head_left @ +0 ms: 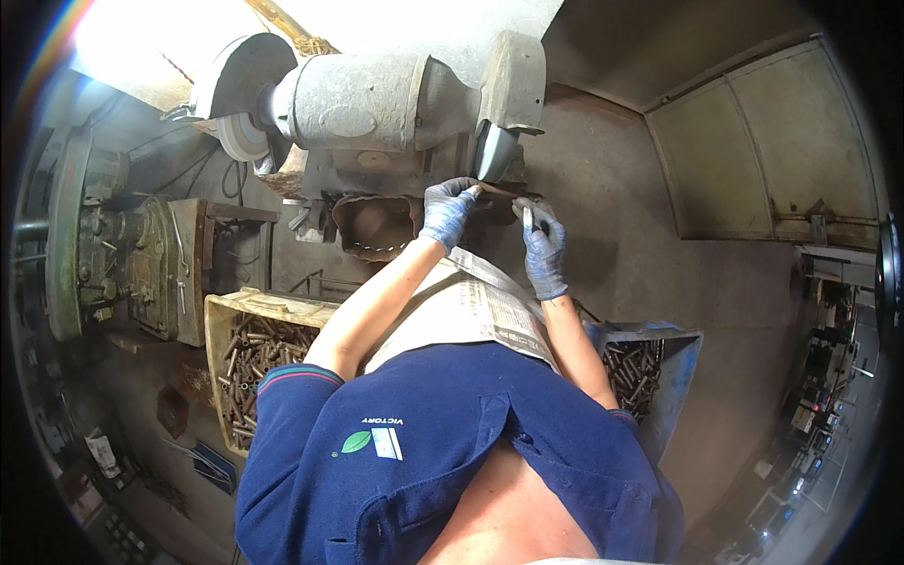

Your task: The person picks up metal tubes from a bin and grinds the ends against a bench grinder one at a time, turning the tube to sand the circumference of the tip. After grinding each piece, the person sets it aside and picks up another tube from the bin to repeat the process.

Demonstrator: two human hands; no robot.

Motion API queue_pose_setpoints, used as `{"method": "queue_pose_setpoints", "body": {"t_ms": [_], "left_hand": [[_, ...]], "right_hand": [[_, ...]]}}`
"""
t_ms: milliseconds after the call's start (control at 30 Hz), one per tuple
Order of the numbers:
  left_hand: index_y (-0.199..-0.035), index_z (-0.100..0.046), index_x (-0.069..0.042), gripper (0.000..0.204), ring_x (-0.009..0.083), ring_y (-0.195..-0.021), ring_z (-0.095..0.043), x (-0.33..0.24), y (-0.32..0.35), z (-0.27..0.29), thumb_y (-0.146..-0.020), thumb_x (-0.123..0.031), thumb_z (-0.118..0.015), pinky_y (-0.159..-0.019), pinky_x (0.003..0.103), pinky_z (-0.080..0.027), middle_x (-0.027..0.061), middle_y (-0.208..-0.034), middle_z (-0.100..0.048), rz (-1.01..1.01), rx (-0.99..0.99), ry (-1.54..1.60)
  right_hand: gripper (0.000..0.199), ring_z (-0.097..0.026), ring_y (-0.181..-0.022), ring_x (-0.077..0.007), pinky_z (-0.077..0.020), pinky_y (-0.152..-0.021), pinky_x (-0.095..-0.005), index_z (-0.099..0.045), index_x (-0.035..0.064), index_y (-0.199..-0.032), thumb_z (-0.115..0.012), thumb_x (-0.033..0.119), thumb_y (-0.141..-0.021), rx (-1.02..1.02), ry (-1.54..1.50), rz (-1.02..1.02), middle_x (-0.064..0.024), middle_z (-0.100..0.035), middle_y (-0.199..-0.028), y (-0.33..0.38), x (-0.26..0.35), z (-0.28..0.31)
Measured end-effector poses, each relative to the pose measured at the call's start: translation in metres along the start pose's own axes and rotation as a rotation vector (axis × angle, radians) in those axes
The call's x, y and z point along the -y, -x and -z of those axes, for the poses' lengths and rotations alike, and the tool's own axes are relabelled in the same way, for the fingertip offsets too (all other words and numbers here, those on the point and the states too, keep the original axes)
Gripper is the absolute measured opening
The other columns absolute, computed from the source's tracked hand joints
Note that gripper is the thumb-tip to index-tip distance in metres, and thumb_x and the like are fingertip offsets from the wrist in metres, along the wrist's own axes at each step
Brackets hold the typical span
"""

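Note:
A slim brownish metal rod [501, 191] spans the gap between my two gloved hands, just under the right wheel [495, 153] of a grey bench grinder [353, 102]. My left hand [446, 213], in a blue-grey work glove, pinches the rod's left end close to the wheel's lower edge. At the rod's other end, the fingers of my right hand [543, 247] are closed in a similar glove. Whether the rod touches the wheel I cannot tell from this angle.
A pale bin [218, 367] of short metal pieces stands left of me, and a blue-grey bin [673, 372] of similar pieces stands right. Printed paper [494, 311] covers my lap. Below the grinder hangs a rusty scoop-shaped housing [379, 226]. Heavy machinery [141, 264] stands far left.

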State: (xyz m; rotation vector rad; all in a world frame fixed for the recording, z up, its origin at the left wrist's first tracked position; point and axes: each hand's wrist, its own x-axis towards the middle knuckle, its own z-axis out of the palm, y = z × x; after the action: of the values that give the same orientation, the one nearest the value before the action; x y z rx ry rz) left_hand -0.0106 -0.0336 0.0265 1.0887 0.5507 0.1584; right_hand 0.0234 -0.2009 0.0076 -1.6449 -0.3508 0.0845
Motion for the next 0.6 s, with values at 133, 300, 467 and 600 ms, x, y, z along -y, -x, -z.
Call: {"method": "queue_pose_setpoints", "body": {"t_ms": [133,300,467,600], "left_hand": [[-0.089,-0.065,0.002,0.009,0.0118,-0.067,-0.061,0.007,-0.008,0.017,-0.083,-0.003,-0.061,-0.064,0.024,-0.05,0.0069,-0.078,-0.066,0.004,-0.021,0.014],[-0.087,-0.064,0.005,0.009,0.0143,-0.064,-0.063,-0.005,-0.009,0.035,-0.083,-0.002,-0.06,-0.06,0.024,-0.052,0.0093,-0.077,-0.065,0.005,-0.052,-0.005],[-0.087,-0.063,0.006,0.008,0.015,-0.066,-0.063,-0.001,-0.016,0.042,-0.083,0.001,-0.059,-0.061,0.025,-0.053,0.0091,-0.077,-0.065,0.029,-0.062,0.016],[-0.09,-0.062,0.001,0.008,0.0154,-0.065,-0.064,0.007,-0.021,0.047,-0.086,-0.004,-0.057,-0.054,0.027,-0.054,0.0081,-0.075,-0.065,0.08,-0.057,0.072]], "right_hand": [[0.011,-0.059,-0.083,-0.0135,-0.0451,-0.077,-0.0261,-0.067,0.0019,-0.093,-0.061,0.004,-0.083,-0.043,-0.093,-0.036,-0.0068,-0.066,-0.088,-0.002,-0.007,-0.02],[0.018,-0.06,-0.096,-0.0187,-0.0471,-0.09,-0.0316,-0.062,-0.0032,-0.102,-0.053,0.008,-0.091,0.099,-0.107,-0.12,-0.0113,-0.062,-0.103,-0.005,-0.017,-0.032],[0.004,-0.056,-0.073,-0.0123,-0.0443,-0.069,-0.0261,-0.063,0.0001,-0.082,-0.064,0.004,-0.082,-0.013,-0.117,0.019,-0.0071,-0.063,-0.079,-0.008,-0.019,-0.045],[0.005,-0.057,-0.074,-0.0129,-0.0444,-0.068,-0.0258,-0.065,0.0007,-0.084,-0.065,0.004,-0.081,-0.004,-0.132,0.009,-0.0073,-0.063,-0.08,-0.009,-0.019,-0.046]]}}
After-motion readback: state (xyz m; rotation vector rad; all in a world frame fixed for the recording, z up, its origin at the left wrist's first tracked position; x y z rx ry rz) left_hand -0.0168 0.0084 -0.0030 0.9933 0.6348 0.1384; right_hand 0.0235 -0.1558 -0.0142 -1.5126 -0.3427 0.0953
